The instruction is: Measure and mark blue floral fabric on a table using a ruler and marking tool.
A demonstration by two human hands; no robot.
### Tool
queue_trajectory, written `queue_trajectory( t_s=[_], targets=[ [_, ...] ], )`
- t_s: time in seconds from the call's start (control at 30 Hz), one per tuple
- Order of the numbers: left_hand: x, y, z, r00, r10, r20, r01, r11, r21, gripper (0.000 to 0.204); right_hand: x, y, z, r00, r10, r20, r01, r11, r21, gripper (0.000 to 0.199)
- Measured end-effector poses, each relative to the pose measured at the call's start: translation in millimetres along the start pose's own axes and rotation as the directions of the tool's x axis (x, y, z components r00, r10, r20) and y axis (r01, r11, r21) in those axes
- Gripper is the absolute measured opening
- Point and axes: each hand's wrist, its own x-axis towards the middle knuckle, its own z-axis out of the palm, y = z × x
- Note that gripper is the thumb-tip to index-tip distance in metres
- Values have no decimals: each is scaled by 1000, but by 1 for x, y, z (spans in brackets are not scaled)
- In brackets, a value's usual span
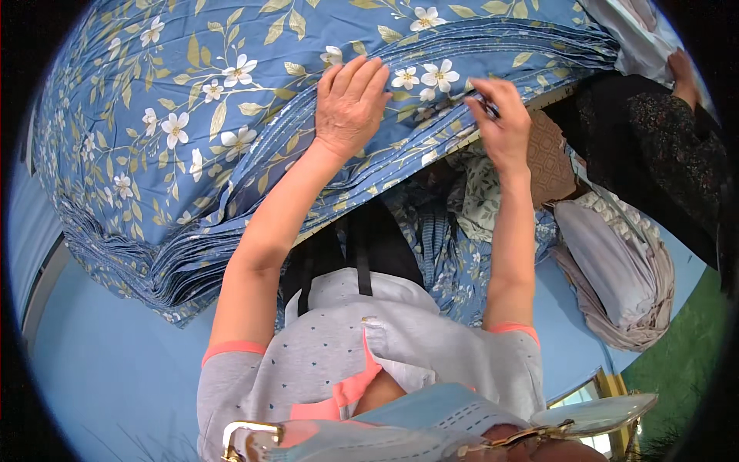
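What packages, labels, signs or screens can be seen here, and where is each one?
None: no package, label, sign or screen shows in the head view.
Stack of blue floral fabric: fills the upper left, many layered edges, white flowers and pale leaves.
Left hand: lies flat on the stack.
Right hand: pinches the stack's edge.

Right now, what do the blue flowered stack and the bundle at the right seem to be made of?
The blue flowered stack looks like woven, matte cloth, maybe cotton: thin layered edges, soft folds. The left hand lies flat on it; the right hand pinches its edge. The pale bundle seems soft cloth too, gathered and wrinkled.
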Motion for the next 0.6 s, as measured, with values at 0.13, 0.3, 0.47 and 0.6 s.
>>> queue_trajectory(
  t_s=[0.13,0.3,0.47,0.6],
  targets=[
    [9,7,11,999,36,-34,-36,999,2,43,43,-7,38,995,-86,50,92,987,-132,27],
    [6,2,10,999,27,-31,-26,1000,11,40,61,0,63,970,-176,166,211,951,-227,25],
    [7,3,12,999,21,-37,-21,1000,5,41,56,16,58,986,-146,81,156,980,-124,9],
    [7,1,13,999,20,-46,-20,1000,-8,41,28,19,18,987,52,-152,-24,983,182,8]
  ],
)
